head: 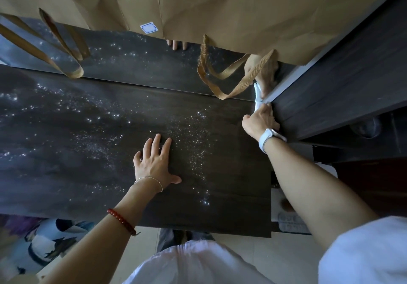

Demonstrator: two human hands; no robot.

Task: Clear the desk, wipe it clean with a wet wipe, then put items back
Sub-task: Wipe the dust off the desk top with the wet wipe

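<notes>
The fingers of the left hand (154,162) are spread and lie flat on the dark wooden desk (88,151), thumb out toward three o'clock; they grip nothing. A thin chain bracelet (149,181) crosses that wrist, and a red bead bracelet (122,222) sits farther down the forearm, toward seven o'clock.

The fingers of the right hand (259,120) are curled together and pressed down on a white wet wipe (257,95), which pokes out from under the fingertips toward twelve o'clock. The wipe lies at the desk's right edge, in the corner where the top meets a dark cabinet side (341,74) at two o'clock. A white watch (269,138) wraps the right wrist.

The desk top glistens with scattered bright specks, thickest between the two hands. At twelve o'clock, brown paper bags (242,8) stand along the far edge, their woven handles (231,79) drooping onto the wood; one handle loop ends just beside the wipe. A small blue-bordered label (149,28) sits on one bag. At six o'clock a white garment (198,266) fills the bottom of the view.
</notes>
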